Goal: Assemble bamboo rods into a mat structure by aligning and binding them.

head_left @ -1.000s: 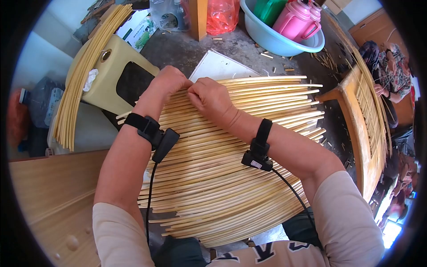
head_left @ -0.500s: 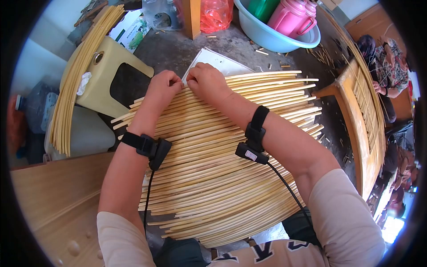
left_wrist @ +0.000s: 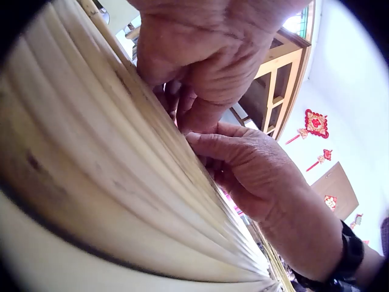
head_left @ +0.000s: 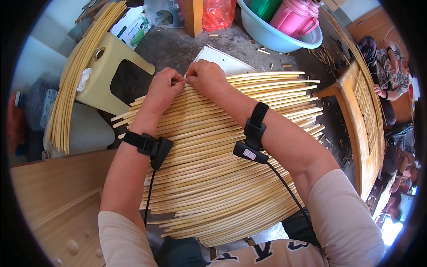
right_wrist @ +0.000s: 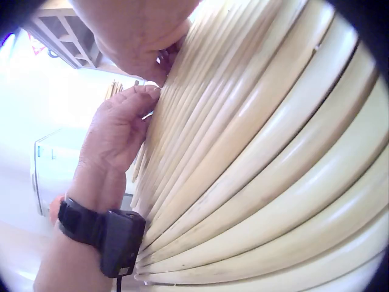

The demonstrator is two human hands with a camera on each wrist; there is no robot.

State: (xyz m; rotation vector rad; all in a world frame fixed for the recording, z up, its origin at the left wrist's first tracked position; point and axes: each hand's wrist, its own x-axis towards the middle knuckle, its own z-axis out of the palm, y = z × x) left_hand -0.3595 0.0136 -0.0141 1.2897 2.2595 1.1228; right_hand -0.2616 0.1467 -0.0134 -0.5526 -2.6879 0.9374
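Note:
A wide layer of pale, slender rods lies side by side in front of the person. At its far edge the left hand and right hand nearly meet, fingers curled and tips close together. Seen in the right wrist view, thumb and forefinger of the left hand pinch a thin pale strand beside the rods. The right hand has thumb and fingers pinched at the rod edge in the left wrist view, where the left hand partly hides the fingertips.
A beige stool with a rod bundle across it stands at left. Behind are a white board and a blue basin with pink flasks. A wooden frame and another person are at right.
Compared with a second ago, both forearms sit slightly lower and further left in the head view. The fingertips separated a little and have come close together again at the far rods.

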